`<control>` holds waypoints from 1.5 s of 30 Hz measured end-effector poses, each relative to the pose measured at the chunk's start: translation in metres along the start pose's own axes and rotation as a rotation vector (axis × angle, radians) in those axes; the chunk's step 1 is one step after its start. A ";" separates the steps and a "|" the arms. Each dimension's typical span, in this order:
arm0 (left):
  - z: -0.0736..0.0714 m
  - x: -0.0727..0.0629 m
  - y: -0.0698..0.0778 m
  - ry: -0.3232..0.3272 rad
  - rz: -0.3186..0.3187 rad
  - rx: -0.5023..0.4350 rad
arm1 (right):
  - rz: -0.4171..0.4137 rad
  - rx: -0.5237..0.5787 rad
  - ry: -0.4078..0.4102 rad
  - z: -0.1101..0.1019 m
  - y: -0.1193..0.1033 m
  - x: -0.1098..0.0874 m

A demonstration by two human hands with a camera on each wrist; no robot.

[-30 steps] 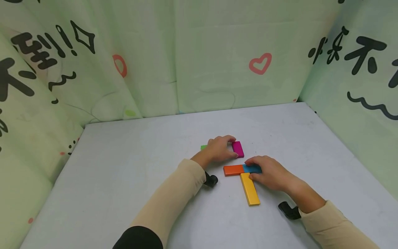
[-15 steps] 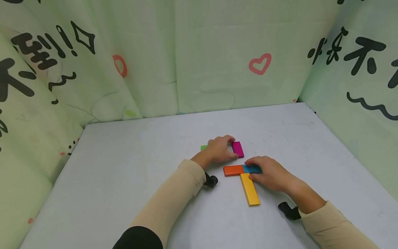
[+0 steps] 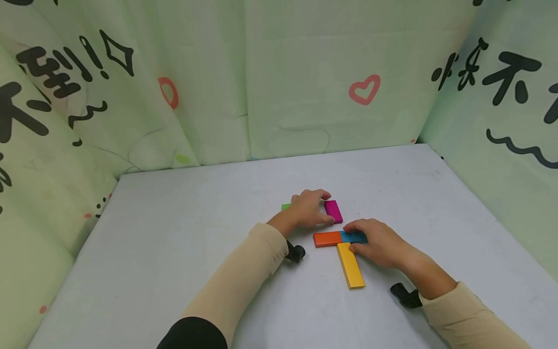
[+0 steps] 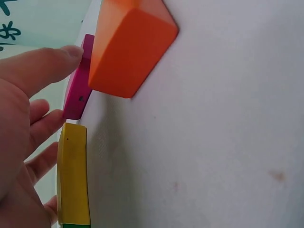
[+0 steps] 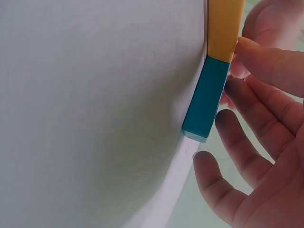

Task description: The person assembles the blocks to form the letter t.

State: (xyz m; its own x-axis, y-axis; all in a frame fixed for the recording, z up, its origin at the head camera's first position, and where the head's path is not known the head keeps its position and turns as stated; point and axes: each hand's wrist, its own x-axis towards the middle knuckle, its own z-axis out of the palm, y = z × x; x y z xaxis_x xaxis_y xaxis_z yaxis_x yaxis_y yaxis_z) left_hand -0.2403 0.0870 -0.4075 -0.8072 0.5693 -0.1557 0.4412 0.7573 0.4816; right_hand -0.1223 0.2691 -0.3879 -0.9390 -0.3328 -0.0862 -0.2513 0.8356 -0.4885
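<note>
With thumb and fingertips, my left hand (image 3: 305,209) pinches a magenta block (image 3: 333,212) lying flat on the table. A second yellow block (image 4: 73,173) and the end of a green block (image 3: 285,206) lie under that hand, mostly hidden in the head view. My right hand (image 3: 380,242) holds a blue block (image 3: 352,236) between thumb and index finger; the thumb tip lies by its joint with a long yellow block (image 3: 350,266). An orange block (image 3: 327,239) meets the blue one end to end, and the long yellow one runs from their joint toward me.
The blocks lie on a white table (image 3: 183,252). Green printed curtains (image 3: 305,87) stand behind it and along both sides. A black wrist camera mount (image 3: 295,253) is by the left wrist, another black mount (image 3: 405,295) by the right.
The magenta block has shifted slightly toward me under my left fingers. My right hand and the orange, blue and long yellow blocks have stayed in place.
</note>
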 end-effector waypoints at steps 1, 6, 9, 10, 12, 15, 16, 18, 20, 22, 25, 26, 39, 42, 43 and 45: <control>0.000 0.000 0.000 0.003 0.004 -0.001 | 0.001 -0.001 -0.001 0.000 0.000 0.000; 0.000 0.001 0.001 0.014 0.021 -0.009 | -0.002 0.002 -0.003 0.000 0.000 0.001; 0.000 0.002 0.001 0.016 0.022 -0.001 | -0.006 0.005 -0.001 0.000 0.000 0.001; 0.000 0.002 0.002 0.018 0.022 0.003 | -0.006 0.005 -0.001 0.000 0.000 0.001; -0.001 0.002 0.002 0.021 0.023 0.011 | -0.005 0.003 0.000 0.000 0.000 0.001; -0.001 0.002 0.003 0.024 0.021 0.010 | -0.004 0.000 -0.001 -0.001 0.000 0.001; -0.001 0.002 0.003 0.024 0.019 0.005 | -0.005 0.000 -0.001 -0.001 0.001 0.001; -0.001 0.002 0.003 0.024 0.014 0.001 | -0.007 -0.002 0.000 -0.001 0.001 0.001; -0.002 0.002 0.004 0.022 0.009 0.001 | -0.008 -0.003 0.001 -0.001 0.001 0.002; -0.002 0.002 0.004 0.023 0.010 0.012 | -0.008 -0.001 0.002 -0.001 0.001 0.002; -0.001 0.003 0.004 0.039 0.029 0.072 | -0.005 0.002 0.002 -0.001 0.000 0.002; 0.000 0.003 0.004 0.046 0.036 0.093 | -0.004 0.003 0.002 -0.001 0.000 0.002; 0.002 0.001 0.005 0.064 0.050 0.098 | -0.008 0.008 0.002 0.000 0.001 0.001; 0.002 -0.001 0.005 0.049 0.047 0.098 | -0.015 0.006 0.008 0.000 0.002 0.000; 0.002 -0.001 0.005 0.045 0.046 0.100 | -0.016 0.006 0.009 0.000 0.002 0.001; 0.002 -0.003 0.005 0.039 0.045 0.102 | -0.015 0.006 0.008 0.000 0.002 0.001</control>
State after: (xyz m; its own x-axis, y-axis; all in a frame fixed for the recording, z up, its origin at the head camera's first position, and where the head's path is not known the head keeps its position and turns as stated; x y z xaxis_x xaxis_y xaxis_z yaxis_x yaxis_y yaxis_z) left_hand -0.2354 0.0897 -0.4060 -0.7992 0.5924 -0.1015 0.5136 0.7609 0.3966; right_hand -0.1235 0.2709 -0.3891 -0.9373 -0.3412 -0.0717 -0.2635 0.8278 -0.4952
